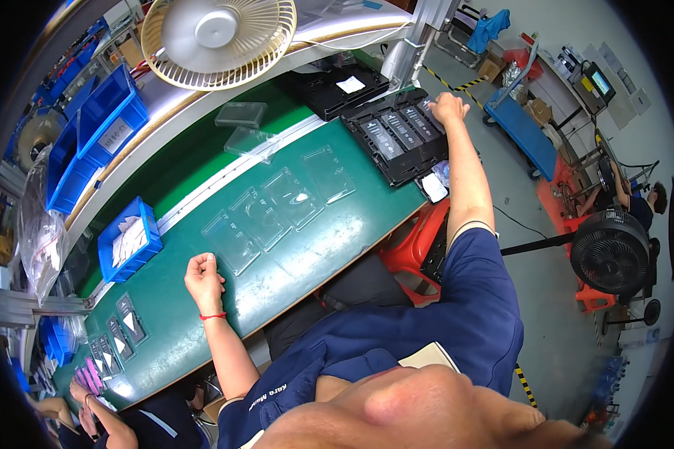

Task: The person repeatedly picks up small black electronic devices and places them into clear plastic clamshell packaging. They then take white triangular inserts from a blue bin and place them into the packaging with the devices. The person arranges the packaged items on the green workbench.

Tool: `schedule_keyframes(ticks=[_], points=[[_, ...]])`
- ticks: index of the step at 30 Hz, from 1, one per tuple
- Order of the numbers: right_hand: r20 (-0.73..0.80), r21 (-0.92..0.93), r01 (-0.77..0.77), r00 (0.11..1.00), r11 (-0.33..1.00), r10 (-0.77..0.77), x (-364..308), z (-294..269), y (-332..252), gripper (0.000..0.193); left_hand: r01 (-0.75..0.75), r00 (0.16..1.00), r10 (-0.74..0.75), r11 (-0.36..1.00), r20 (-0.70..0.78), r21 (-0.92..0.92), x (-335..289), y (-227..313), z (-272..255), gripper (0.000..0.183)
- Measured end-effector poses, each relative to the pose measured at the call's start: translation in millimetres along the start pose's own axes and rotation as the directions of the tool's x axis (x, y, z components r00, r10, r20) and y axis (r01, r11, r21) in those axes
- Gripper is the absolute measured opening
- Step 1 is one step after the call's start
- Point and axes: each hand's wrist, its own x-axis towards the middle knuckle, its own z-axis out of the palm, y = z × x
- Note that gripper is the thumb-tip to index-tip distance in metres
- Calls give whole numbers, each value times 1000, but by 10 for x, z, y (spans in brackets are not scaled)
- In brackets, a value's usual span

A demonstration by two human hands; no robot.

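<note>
My right hand (449,111) reaches to the far right, at the edge of a black tray (397,173). Its fingers are bent over the tray's right end; what they grip, if anything, is hidden. In that tray lie several flat dark battery-like packs (403,129) with printed labels. My left hand (204,283) is curled closed over the green table, a red string at the wrist, and nothing shows in it. Beyond it lie several clear plastic blister shells (232,241) in a slanting row, apart from the hand.
A blue bin (156,243) of white slips stands left of the shells. Several flat dark pieces (131,322) lie at the table's left end, near a co-worker's hand (79,389). Clear boxes (241,114) and another black tray (344,93) sit behind. A fan (217,30) overhangs the back.
</note>
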Motion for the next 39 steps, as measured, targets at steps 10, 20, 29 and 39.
schedule_keyframes(ticks=[10,20,29,39], points=[[199,-39,96,976,995,-87,-319,-135,-380,42,-3,1000,3,1000,11,-8,-19,-46,-20,13],[119,13,120,986,993,-120,-304,-261,-336,39,-22,999,22,1000,36,-12,-36,-60,-23,14],[39,-15,126,991,992,-126,-592,-117,-594,31,-21,999,21,1000,27,-4,-51,-68,-21,14],[139,-129,142,983,981,-124,-856,-185,-828,37,-29,999,28,999,36,17,-49,-110,-36,14]])
